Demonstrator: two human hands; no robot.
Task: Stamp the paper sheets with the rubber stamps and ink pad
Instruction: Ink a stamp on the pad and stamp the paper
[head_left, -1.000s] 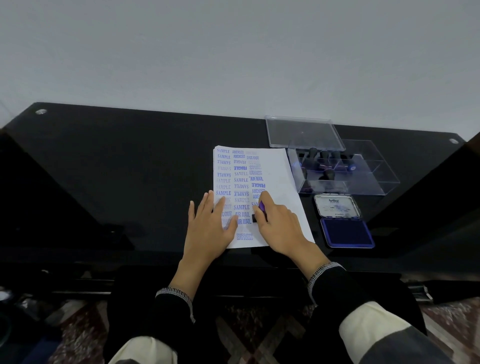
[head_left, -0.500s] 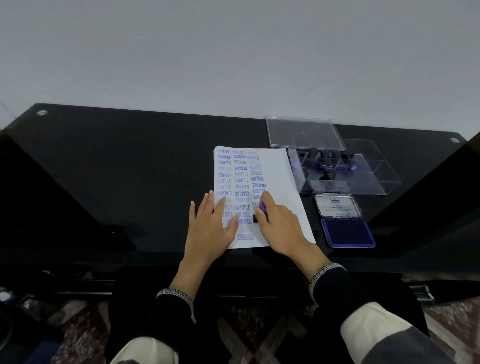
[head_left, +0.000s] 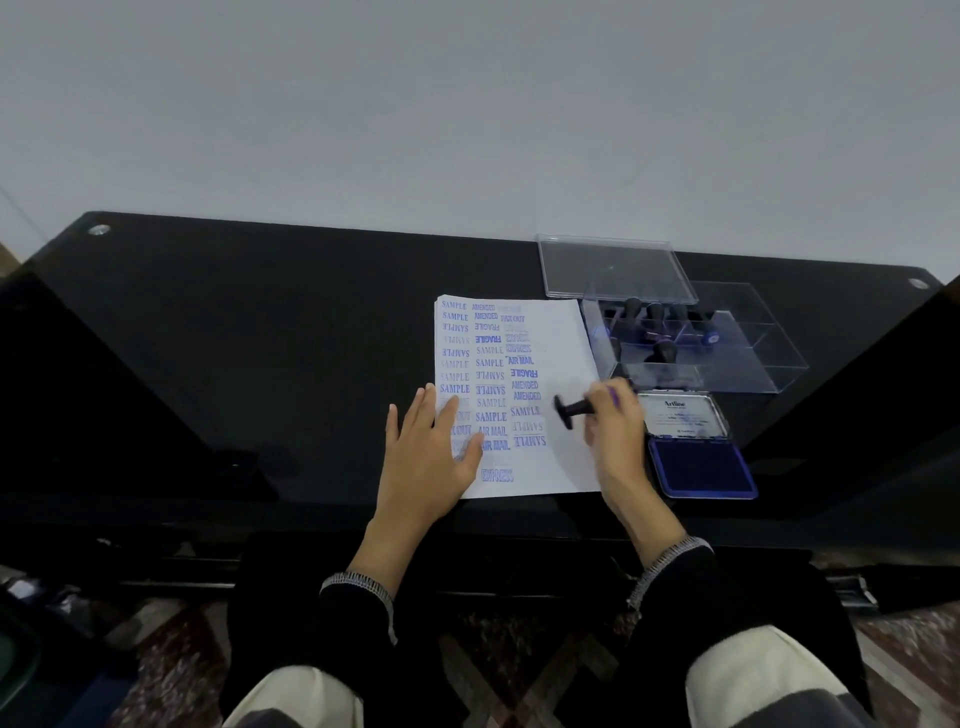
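A white paper sheet lies on the black glass table, its left and middle columns full of blue stamped words. My left hand presses flat on the sheet's lower left part, fingers straight. My right hand holds a black rubber stamp lifted off the paper over the sheet's right side, the stamp lying sideways and pointing left. Right of that hand sits the open blue ink pad with its lid folded back.
A clear plastic box with several more black stamps stands behind the ink pad. Its clear lid lies flat behind the sheet. The table's front edge runs just below the paper.
My right hand has lifted the stamp off the paper and swung it to the right, toward the ink pad. A fresh SAMPLE print shows where it pressed. The left hand stays put.
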